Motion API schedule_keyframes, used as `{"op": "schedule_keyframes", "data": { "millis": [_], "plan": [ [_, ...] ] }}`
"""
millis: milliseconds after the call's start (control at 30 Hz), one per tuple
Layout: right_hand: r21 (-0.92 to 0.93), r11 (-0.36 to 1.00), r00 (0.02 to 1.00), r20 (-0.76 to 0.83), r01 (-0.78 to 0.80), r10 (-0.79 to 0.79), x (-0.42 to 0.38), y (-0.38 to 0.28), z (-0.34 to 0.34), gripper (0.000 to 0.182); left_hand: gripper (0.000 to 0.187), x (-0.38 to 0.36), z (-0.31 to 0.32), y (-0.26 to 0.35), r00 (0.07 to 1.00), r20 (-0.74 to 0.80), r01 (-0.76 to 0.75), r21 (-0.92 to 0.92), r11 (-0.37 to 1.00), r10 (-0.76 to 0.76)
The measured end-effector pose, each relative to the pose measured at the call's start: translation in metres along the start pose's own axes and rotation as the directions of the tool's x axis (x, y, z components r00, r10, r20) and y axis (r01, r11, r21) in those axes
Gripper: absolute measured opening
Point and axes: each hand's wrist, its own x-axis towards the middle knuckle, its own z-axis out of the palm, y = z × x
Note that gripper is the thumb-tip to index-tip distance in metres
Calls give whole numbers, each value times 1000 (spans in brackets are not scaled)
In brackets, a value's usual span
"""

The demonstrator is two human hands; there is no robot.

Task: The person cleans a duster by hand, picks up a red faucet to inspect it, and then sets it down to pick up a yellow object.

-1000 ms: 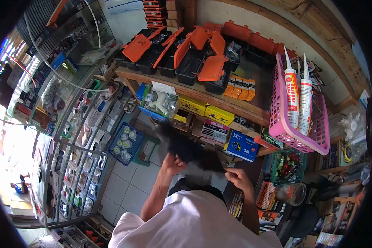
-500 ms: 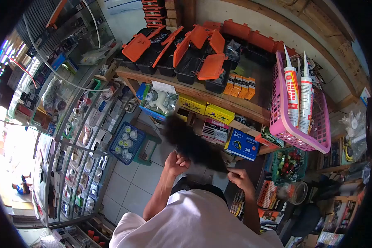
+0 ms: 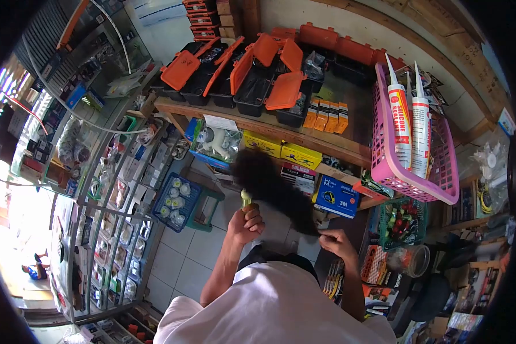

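Observation:
A black feather duster (image 3: 275, 186) is stretched in front of my body, its fluffy dark mass blurred. My left hand (image 3: 246, 225) is wrapped round its pale yellowish handle (image 3: 246, 198), which points up into the dark part. At the lower right, my right hand (image 3: 336, 243) pinches the tapered end of the dark feathers. Beyond the duster, boxes stand under the wooden shelf, among them a blue box (image 3: 335, 196) and yellow boxes (image 3: 300, 155).
Black boxes with orange lids (image 3: 285, 90) line the wooden shelf (image 3: 258, 126). A pink basket (image 3: 389, 163) holding sealant tubes (image 3: 399, 123) hangs over its right end. At left are a glass display case (image 3: 112, 172) and a blue crate (image 3: 163, 200) on a green stool (image 3: 203, 212).
The pale handle now shows above my left hand, and the duster's upper end has shifted slightly right. My right hand keeps its pinch. The view has shifted slightly.

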Motion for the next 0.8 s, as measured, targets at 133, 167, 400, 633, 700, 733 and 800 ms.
{"op": "schedule_keyframes", "data": {
  "millis": [133,167,400,633,700,733,800],
  "plan": [
    [125,991,988,154,-41,21,2,-9,3,33,26,3,-2,1,999,-38,-23,64,998,25],
    [168,984,990,117,53,-73,3,-12,5,35,27,3,-3,1,998,-55,-21,78,997,25],
    [249,968,994,109,-24,-3,3,-19,21,33,32,6,-11,-6,980,-116,-94,436,895,160],
    [141,989,977,215,-45,14,12,-29,35,29,32,28,-41,2,980,96,-197,546,814,173],
    [205,976,981,191,-71,31,9,-26,31,29,37,29,-49,30,947,313,-58,392,918,-74],
    [228,969,982,180,-93,52,4,-20,27,29,40,26,-46,38,937,345,-65,319,945,-52],
    [252,961,982,172,-117,74,1,-18,27,28,44,24,-25,32,927,373,-72,244,967,-25]
  ]
}}
